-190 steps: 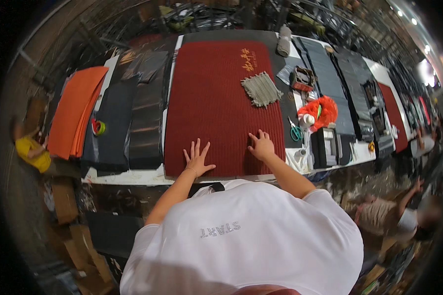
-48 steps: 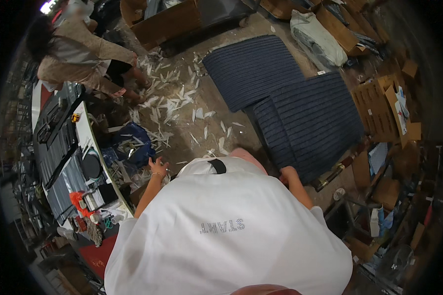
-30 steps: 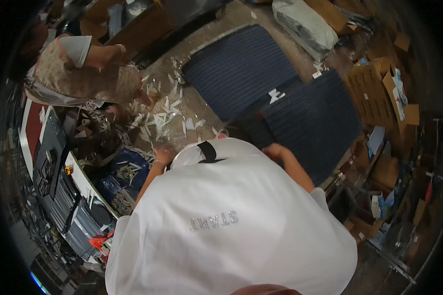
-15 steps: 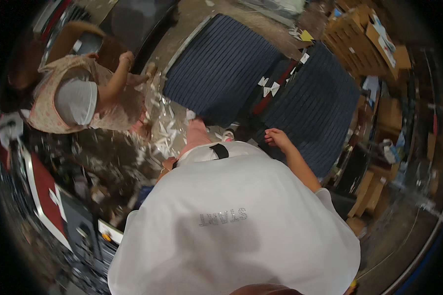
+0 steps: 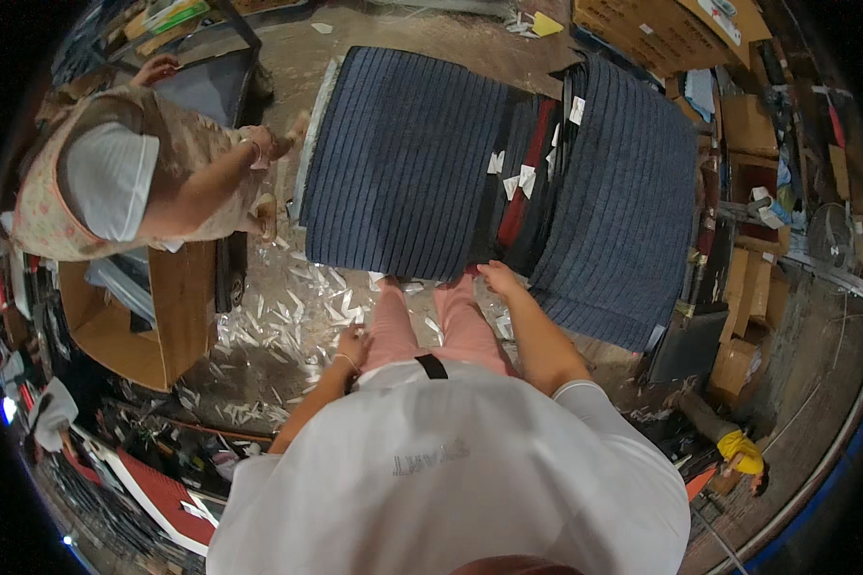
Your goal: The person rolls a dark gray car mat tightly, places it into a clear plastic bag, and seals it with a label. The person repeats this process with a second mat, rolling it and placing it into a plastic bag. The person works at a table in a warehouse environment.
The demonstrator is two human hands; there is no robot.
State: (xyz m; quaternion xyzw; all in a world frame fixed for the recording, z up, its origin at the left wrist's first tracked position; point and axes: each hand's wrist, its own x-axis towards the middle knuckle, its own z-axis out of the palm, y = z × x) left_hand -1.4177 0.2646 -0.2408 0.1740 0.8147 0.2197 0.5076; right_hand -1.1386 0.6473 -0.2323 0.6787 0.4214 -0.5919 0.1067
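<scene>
My left hand (image 5: 353, 345) hangs beside my left thigh, fingers loosely apart, holding nothing. My right hand (image 5: 497, 278) is in front of my right thigh, by the near edge of the stacked mats, with fingers loosely stretched and nothing visible in them. Whether its fingertips touch the stack is unclear. A wide dark blue ribbed mat (image 5: 403, 163) lies in front of me. To its right is a second blue ribbed mat (image 5: 614, 201), curved over its pile. Between them show dark mats and a red strip (image 5: 524, 182) with white tags (image 5: 527, 179).
Another person (image 5: 134, 172) in a floral apron bends at the left, beside an open cardboard box (image 5: 187, 316). White scraps (image 5: 278, 321) litter the floor. Brown cartons (image 5: 633, 34) stand at far right. A person in yellow (image 5: 738, 448) is low at the right.
My view has swung, bringing the blue mats squarely ahead. My right hand has moved left to the mats' near edge. The person in the apron has reached one arm farther out.
</scene>
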